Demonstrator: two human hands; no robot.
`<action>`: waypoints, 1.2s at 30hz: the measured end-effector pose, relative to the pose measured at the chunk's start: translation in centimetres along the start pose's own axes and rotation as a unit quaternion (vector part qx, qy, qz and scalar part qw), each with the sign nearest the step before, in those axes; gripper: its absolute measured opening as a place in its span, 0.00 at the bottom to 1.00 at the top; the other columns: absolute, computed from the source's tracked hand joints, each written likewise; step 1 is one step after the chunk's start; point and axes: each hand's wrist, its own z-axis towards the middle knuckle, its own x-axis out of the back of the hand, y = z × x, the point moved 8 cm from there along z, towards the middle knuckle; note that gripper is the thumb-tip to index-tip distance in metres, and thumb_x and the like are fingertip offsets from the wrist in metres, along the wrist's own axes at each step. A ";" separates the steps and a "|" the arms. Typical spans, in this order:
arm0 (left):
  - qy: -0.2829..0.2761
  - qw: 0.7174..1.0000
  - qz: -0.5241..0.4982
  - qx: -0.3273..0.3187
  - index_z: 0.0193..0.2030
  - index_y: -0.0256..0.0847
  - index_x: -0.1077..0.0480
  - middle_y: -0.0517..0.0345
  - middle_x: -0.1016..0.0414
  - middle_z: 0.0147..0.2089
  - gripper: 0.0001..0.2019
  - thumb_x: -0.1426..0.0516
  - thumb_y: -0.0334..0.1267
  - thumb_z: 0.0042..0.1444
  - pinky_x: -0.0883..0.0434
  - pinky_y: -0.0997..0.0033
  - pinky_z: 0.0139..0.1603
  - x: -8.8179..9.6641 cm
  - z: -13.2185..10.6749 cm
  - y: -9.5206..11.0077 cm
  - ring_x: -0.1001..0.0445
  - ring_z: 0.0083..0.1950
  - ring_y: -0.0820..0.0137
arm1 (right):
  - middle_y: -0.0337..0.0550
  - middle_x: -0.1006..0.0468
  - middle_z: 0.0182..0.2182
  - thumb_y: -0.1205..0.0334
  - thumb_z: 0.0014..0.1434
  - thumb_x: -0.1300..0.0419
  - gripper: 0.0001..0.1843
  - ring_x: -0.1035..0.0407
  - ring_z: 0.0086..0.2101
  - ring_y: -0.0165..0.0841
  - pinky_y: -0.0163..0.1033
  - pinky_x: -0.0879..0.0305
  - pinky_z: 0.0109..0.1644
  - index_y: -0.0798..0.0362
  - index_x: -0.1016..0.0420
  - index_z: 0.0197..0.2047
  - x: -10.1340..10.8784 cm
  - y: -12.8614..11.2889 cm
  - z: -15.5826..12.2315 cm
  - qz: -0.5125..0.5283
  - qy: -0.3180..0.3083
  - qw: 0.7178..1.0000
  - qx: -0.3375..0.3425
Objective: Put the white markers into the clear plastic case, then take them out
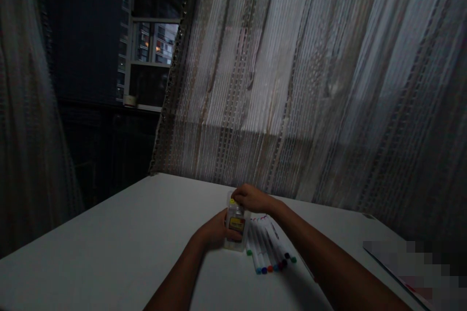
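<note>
A clear plastic marker case stands upright on the white table, with a yellow and dark label on its front. My left hand is wrapped round its left side and lower front, fingers closed. At the open-looking top, my right hand pinches near the yellow end of a marker; most of that marker is hidden by the case and my fingers. Just right of the case lies a row of white markers with coloured ends, among them blue, orange, green and dark ones. My right forearm passes over their right side.
A thin flat item with a dark edge lies at the table's right, partly blurred out. Behind the far table edge hangs a sheer striped curtain. A window shows at the back left. The room is dim.
</note>
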 end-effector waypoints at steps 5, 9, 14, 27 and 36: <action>0.007 1.000 0.017 0.001 0.40 0.34 0.32 0.48 0.26 0.37 0.27 0.30 0.28 0.29 0.31 0.63 0.40 0.2 0.0 0.1 0.27 0.37 0.62 | 0.42 0.25 0.27 0.72 0.51 0.53 0.17 0.34 0.27 0.27 0.32 0.41 0.35 0.61 0.24 0.37 0.2 0.3 -0.1 0.002 0.011 1.000 -0.013; 0.006 1.000 0.025 0.001 0.40 0.34 0.32 0.49 0.26 0.37 0.27 0.30 0.28 0.29 0.32 0.62 0.41 0.3 0.0 0.1 0.27 0.38 0.62 | 0.43 0.24 0.29 0.72 0.51 0.53 0.18 0.33 0.29 0.28 0.32 0.39 0.37 0.61 0.25 0.40 0.0 0.3 -0.1 0.003 0.012 1.000 -0.017; 0.008 1.000 0.025 0.005 0.41 0.34 0.32 0.48 0.26 0.39 0.28 0.30 0.28 0.29 0.32 0.60 0.42 0.2 -0.1 0.1 0.27 0.39 0.60 | 0.48 0.23 0.36 0.71 0.52 0.52 0.17 0.32 0.35 0.31 0.35 0.38 0.41 0.61 0.26 0.41 0.9 0.1 -0.7 0.027 0.037 0.999 -0.005; 0.005 1.000 -0.013 0.012 0.41 0.34 0.32 0.46 0.25 0.41 0.27 0.31 0.26 0.29 0.31 0.60 0.43 -0.1 -0.2 -0.2 0.26 0.40 0.60 | 0.47 0.23 0.32 0.65 0.49 0.51 0.14 0.30 0.34 0.35 0.37 0.37 0.40 0.56 0.25 0.33 -0.8 14.0 -12.0 0.024 0.331 0.919 -0.214; 0.012 0.998 0.046 0.038 0.38 0.34 0.29 0.47 0.24 0.40 0.22 0.31 0.32 0.32 0.31 0.60 0.44 -0.7 -0.4 0.0 0.26 0.39 0.60 | 0.46 0.22 0.32 0.67 0.50 0.52 0.14 0.31 0.33 0.32 0.32 0.43 0.33 0.55 0.25 0.33 -3.7 18.3 -16.0 -0.056 0.254 0.907 -0.331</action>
